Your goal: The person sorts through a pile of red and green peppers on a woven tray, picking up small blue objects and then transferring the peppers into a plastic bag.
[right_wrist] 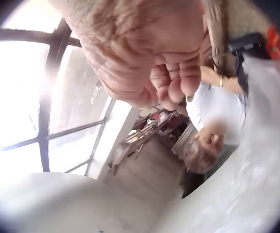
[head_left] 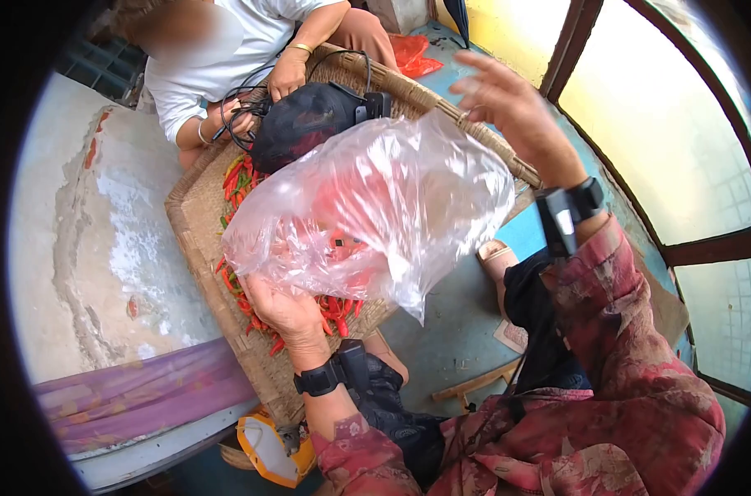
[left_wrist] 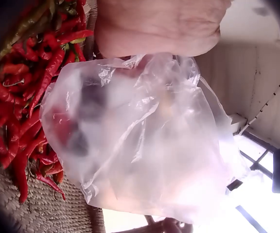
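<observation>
Framed windows point(head_left: 660, 99) are running along the right side; a pale, cracked wall surface point(head_left: 115, 215) is lying to the left. A second person point(head_left: 227, 50) in a white top is sitting beyond the tray, one hand resting on a dark bundle, the other among black cables.

The woven tray point(head_left: 264, 364) is stretching across the middle, its raised rim running around it, carrying red peppers and the dark bundle.

The clear plastic bag point(head_left: 450, 198) is billowing over the tray, crossing its right rim and covering part of the peppers. Red is showing through the film; what it belongs to is too hazy to tell.

The dark bundle point(head_left: 301, 124) is sitting at the tray's far end, just beside the bag.

The left hand point(head_left: 286, 312) is touching the bag's near left edge, palm turned up. Film is hiding the fingers, so I cannot tell whether the grip is open or closed.

The right hand point(head_left: 512, 107) is hovering near the bag's far right side, blurred in the head view. Its grip is relaxed and holding nothing, fingers loosely bent in the right wrist view.

The black cables point(head_left: 247, 103) are looping beside the bundle. The red peppers point(head_left: 334, 314), a few green ones among them, are lying loose on the weave, around the bag's left side.
</observation>
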`<state>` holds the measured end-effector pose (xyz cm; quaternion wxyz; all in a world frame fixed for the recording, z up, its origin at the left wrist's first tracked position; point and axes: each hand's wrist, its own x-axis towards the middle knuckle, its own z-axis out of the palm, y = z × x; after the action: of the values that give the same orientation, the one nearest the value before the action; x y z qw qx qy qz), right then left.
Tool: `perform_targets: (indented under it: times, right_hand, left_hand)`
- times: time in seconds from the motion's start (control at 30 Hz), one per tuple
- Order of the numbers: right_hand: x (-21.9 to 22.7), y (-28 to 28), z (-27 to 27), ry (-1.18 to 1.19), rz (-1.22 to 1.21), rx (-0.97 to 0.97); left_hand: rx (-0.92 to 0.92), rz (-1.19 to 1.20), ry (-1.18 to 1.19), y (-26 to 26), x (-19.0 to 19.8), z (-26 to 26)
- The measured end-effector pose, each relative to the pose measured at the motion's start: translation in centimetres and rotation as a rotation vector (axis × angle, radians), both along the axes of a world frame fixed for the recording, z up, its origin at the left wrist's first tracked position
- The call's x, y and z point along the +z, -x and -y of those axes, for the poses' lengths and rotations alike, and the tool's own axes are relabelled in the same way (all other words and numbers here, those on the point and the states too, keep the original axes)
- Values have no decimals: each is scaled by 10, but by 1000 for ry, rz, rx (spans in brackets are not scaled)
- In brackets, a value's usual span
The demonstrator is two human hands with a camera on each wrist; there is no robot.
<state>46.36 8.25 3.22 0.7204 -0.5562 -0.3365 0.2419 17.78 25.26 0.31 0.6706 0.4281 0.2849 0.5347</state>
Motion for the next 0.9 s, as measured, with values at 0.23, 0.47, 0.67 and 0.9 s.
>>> perform_targets:
  times: [0.23, 0.47, 0.67, 0.9]
  right_hand:
    - [-57, 56, -65, -19, 995, 166]
    - [-26, 73, -70, 98, -1, 480]
    - [-20, 69, -77, -234, -507, 458]
    - [-11, 76, -92, -241, -436, 480]
  left_hand:
    - [-135, 8, 41, -11, 16, 3]
    - [-205, 72, -6, -3, 22, -5]
    - [-298, -181, -203, 19, 17, -14]
    - [-535, -261, -151, 4, 18, 3]
